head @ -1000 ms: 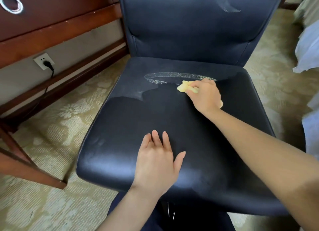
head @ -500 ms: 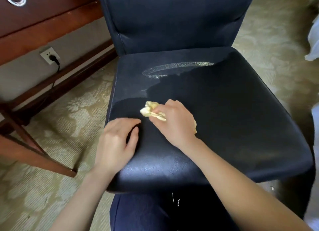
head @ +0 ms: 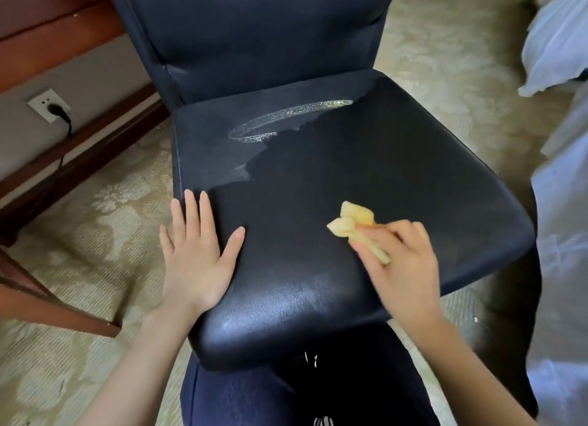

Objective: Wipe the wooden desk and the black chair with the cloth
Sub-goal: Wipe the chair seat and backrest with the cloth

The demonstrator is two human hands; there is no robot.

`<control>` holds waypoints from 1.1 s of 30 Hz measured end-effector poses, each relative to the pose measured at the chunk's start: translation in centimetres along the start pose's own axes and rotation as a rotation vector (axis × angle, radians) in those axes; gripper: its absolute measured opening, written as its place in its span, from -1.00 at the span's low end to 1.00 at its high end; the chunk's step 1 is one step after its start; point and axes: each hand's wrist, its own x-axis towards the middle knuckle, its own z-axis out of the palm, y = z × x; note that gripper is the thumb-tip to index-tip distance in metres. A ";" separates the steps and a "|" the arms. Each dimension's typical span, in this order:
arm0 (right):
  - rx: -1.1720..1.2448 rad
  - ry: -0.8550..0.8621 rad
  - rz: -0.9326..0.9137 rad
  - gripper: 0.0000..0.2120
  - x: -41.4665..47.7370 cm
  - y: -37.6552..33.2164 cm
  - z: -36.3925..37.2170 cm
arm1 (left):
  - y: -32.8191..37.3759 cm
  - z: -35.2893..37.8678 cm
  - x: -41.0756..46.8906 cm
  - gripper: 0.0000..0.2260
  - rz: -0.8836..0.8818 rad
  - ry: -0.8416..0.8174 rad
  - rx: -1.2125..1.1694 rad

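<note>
White marks on the person's dark trousers were too small to read. The left hand lay flat on the black chair, at the seat's 8 o'clock corner, with its fingers straight, slightly spread and pointing to 12 o'clock and the thumb out toward 2 o'clock. It held nothing. The right hand reached in from 5 o'clock, knuckles up, its fingers curled and pinching the yellow cloth against the seat. The cloth was bunched and sat at about 4 o'clock from the seat's middle. Its long axis ran from 11 o'clock to 5 o'clock, and the free folded end poked out toward 11 o'clock. A pale ring-shaped streak marked the seat near the backrest. The wooden counter stood at 10 o'clock of the chair, above a wall socket with a black plug in it. White bedding lay at 2 o'clock on the far side of the patterned carpet.
</note>
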 end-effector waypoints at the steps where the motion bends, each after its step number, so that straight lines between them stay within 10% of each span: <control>1: -0.033 0.006 0.041 -0.90 0.5 1.0 -0.4 | 0.3 0.1 -0.3 -0.20 0.000 0.002 -0.006; 16: -0.273 0.221 0.572 -0.70 6.8 9.4 -1.7 | 3.5 1.2 -2.7 -0.29 -0.101 0.053 -0.083; 33: 0.090 -0.088 -0.010 -0.90 -4.0 -7.8 1.8 | 3.4 1.5 -2.8 -0.48 -0.126 0.100 -0.131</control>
